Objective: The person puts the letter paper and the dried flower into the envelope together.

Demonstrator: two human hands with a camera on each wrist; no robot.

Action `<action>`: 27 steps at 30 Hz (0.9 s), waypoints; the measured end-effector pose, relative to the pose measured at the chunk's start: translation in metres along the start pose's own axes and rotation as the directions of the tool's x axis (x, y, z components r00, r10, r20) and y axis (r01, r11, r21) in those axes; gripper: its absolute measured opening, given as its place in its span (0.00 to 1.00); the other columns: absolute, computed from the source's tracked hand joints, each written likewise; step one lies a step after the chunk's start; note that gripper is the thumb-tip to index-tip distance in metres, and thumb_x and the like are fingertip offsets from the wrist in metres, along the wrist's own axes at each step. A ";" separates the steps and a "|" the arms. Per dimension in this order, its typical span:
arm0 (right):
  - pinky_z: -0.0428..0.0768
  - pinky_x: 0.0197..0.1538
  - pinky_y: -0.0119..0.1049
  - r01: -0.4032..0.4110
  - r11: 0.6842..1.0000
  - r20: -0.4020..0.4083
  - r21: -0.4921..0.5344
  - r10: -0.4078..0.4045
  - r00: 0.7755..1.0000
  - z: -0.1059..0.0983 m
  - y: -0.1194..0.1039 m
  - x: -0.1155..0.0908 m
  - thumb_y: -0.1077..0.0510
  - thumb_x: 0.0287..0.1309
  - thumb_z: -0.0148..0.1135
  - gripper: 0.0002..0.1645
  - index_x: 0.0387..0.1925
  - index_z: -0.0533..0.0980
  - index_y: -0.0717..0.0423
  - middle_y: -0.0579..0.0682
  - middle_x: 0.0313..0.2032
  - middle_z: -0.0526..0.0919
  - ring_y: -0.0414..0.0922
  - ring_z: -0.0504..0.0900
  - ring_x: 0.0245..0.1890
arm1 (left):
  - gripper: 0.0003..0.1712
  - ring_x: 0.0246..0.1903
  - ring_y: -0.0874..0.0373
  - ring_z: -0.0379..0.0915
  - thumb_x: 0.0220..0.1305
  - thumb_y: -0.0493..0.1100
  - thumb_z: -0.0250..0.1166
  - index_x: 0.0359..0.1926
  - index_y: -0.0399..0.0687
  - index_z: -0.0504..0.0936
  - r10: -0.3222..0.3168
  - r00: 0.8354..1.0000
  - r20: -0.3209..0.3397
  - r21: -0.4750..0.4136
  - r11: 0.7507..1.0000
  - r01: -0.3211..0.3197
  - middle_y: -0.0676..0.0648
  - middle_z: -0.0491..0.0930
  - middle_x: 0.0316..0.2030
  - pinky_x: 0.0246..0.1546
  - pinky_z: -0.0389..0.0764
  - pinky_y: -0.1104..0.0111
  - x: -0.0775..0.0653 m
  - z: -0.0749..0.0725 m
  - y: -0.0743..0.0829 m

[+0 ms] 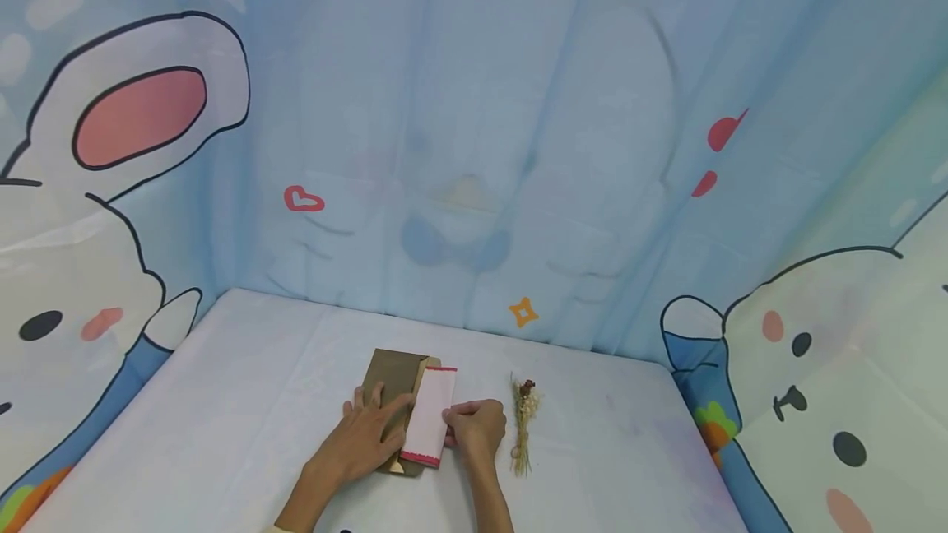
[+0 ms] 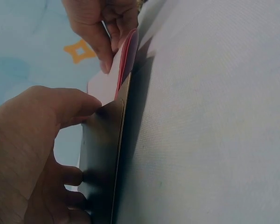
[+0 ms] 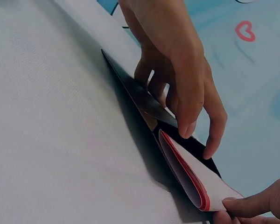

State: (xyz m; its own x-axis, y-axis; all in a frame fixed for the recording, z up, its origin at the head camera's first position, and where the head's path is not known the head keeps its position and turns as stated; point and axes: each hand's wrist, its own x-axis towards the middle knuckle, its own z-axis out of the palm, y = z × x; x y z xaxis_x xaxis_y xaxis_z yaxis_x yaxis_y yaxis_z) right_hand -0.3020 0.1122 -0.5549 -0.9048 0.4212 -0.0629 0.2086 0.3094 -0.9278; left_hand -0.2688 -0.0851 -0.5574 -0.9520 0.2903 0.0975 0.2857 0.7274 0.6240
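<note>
A brownish-gold envelope (image 1: 394, 375) lies on the white-covered table. My left hand (image 1: 361, 440) rests on it with fingers spread, thumb and index finger by the edge of the paper. Over the envelope's right side lies a folded pale pink paper (image 1: 429, 416) with red edges at its two ends. My right hand (image 1: 477, 428) pinches the long right edge of this paper between thumb and fingers. In the right wrist view the folded paper (image 3: 193, 175) shows layers slightly parted at its near end, partly inside the dark envelope mouth.
To the right of my right hand lies a small bunch of dried flowers (image 1: 524, 426) with tied stems. A blue curtain (image 1: 474, 146) printed with cartoon animals rises behind the white tabletop (image 1: 615, 451) and along both sides.
</note>
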 end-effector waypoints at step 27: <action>0.83 0.19 0.34 0.087 0.993 -0.015 -0.078 -0.088 0.996 0.015 -0.004 0.002 0.73 0.53 0.80 0.07 0.26 0.87 0.65 0.55 0.20 0.87 0.42 0.82 0.13 | 0.33 0.78 0.10 0.48 0.78 0.53 0.64 0.80 0.58 0.72 -0.005 1.000 0.002 -0.017 1.000 0.005 0.20 0.59 0.80 0.74 0.58 0.22 0.001 -0.001 -0.003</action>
State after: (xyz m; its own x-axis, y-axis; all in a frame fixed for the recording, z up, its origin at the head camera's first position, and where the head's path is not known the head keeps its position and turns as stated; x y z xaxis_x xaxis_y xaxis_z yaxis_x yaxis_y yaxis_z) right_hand -0.3105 0.0991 -0.5566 -0.9140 0.4050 0.0244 0.1577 0.4102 -0.8983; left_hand -0.2704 -0.0878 -0.5585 -0.9532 0.2875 0.0932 0.2790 0.7184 0.6372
